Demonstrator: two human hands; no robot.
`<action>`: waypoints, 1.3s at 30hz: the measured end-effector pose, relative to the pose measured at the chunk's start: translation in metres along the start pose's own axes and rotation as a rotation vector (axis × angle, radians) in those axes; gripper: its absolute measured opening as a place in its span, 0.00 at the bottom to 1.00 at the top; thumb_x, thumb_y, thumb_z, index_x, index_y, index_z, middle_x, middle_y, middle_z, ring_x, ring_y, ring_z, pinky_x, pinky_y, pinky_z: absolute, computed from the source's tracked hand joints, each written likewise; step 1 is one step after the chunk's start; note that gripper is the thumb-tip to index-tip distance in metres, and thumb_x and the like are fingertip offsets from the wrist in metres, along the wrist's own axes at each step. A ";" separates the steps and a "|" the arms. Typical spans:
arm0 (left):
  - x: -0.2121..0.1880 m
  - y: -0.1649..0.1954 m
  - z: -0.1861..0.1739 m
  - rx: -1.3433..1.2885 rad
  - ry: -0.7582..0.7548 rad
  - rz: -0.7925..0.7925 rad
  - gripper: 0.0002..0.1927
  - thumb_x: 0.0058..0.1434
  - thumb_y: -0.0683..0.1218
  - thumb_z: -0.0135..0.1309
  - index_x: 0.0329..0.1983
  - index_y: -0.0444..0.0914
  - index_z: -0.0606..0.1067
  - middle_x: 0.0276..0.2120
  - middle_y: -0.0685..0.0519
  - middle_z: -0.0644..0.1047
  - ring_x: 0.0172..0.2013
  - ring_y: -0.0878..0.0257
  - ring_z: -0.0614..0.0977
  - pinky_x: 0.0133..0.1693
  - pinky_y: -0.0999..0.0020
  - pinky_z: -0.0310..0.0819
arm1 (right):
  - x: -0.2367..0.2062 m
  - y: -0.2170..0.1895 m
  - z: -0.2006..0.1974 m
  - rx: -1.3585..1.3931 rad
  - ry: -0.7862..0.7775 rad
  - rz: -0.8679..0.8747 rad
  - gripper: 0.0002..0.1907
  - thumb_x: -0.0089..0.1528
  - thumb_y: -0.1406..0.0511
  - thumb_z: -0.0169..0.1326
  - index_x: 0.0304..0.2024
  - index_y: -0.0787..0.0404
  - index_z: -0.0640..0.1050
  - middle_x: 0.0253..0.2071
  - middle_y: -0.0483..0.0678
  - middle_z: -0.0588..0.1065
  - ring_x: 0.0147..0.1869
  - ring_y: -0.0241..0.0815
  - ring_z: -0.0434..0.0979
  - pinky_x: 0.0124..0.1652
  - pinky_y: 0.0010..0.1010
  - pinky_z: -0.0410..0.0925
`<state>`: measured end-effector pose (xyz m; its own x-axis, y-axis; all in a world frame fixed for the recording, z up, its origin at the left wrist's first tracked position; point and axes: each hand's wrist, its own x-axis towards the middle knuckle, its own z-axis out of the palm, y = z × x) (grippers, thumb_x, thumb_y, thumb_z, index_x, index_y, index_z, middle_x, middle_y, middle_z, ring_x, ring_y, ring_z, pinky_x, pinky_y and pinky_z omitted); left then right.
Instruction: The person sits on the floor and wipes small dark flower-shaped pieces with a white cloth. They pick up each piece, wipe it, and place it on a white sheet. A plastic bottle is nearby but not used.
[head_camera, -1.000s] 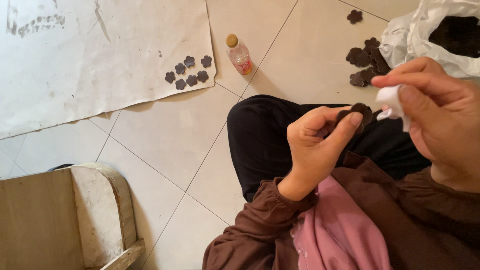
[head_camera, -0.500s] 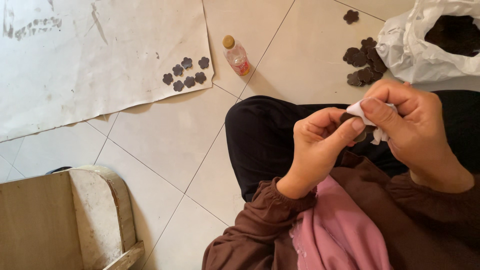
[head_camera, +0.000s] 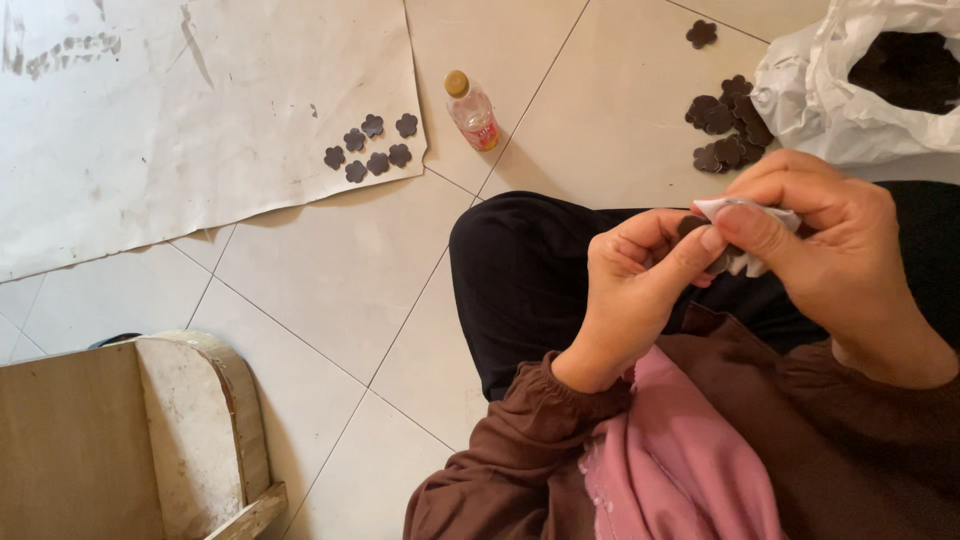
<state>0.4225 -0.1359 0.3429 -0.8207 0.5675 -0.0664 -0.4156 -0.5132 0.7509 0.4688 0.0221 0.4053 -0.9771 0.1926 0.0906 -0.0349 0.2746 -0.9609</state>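
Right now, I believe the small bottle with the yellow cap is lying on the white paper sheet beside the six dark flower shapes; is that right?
Not quite: the head view shows the small bottle lying on the bare floor tile, just off the white paper sheet. The six dark flower shapes do sit on the sheet.

Bare tile lies between the bottle (head_camera: 472, 110) and dark flower pile (head_camera: 728, 125); the white bag (head_camera: 815, 95) blocks the right
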 end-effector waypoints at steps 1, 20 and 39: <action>0.000 -0.001 -0.001 0.002 -0.002 -0.005 0.09 0.73 0.41 0.60 0.45 0.29 0.79 0.33 0.53 0.80 0.34 0.71 0.79 0.42 0.75 0.75 | -0.001 0.005 0.002 -0.015 0.037 0.006 0.08 0.71 0.65 0.57 0.45 0.65 0.81 0.35 0.44 0.76 0.29 0.28 0.70 0.29 0.17 0.62; 0.004 0.006 -0.005 -0.183 0.017 -0.103 0.18 0.79 0.47 0.48 0.62 0.27 0.73 0.54 0.45 0.78 0.56 0.59 0.81 0.60 0.63 0.75 | 0.004 -0.026 0.007 -0.042 0.233 -0.004 0.08 0.69 0.69 0.53 0.49 0.66 0.78 0.46 0.46 0.75 0.45 0.34 0.75 0.46 0.23 0.68; -0.005 -0.004 0.017 -0.400 0.116 0.043 0.16 0.80 0.42 0.50 0.65 0.27 0.71 0.55 0.47 0.78 0.55 0.62 0.79 0.63 0.62 0.73 | 0.010 0.011 0.025 -0.125 0.157 -0.227 0.15 0.66 0.70 0.64 0.53 0.64 0.76 0.49 0.46 0.74 0.49 0.31 0.75 0.49 0.19 0.68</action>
<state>0.4348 -0.1256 0.3516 -0.8699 0.4755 -0.1311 -0.4806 -0.7574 0.4420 0.4532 0.0036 0.3887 -0.9027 0.2533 0.3479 -0.2132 0.4390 -0.8728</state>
